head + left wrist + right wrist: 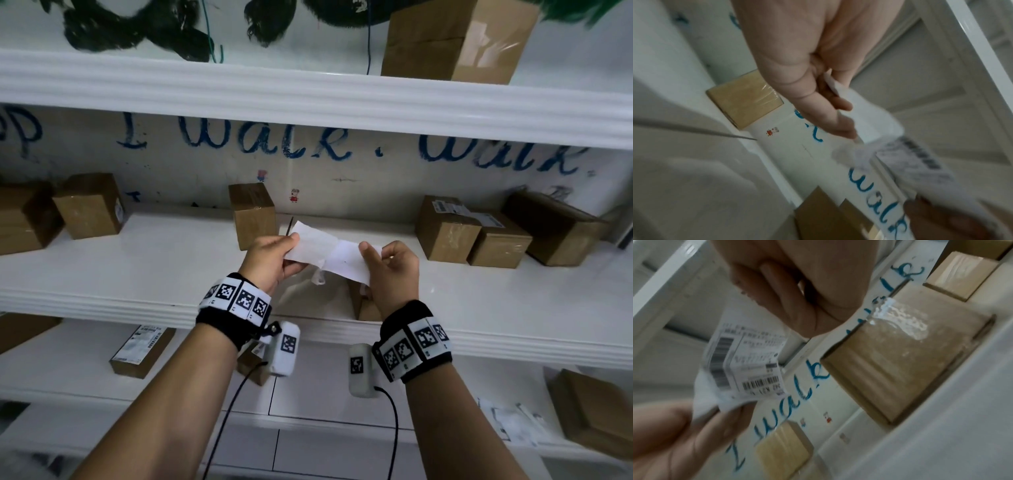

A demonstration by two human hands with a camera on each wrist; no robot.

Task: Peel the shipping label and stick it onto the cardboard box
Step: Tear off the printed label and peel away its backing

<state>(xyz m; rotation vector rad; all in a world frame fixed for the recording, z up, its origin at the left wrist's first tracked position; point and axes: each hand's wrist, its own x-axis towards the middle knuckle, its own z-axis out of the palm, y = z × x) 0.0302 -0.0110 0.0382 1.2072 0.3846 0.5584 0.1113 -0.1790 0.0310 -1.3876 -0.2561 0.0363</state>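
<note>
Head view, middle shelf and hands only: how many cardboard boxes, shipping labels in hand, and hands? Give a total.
cardboard boxes on the middle shelf: 7, one partly hidden below the hands
shipping label, pinched at both ends: 1
hands: 2, left hand and right hand
Total: 10
</note>
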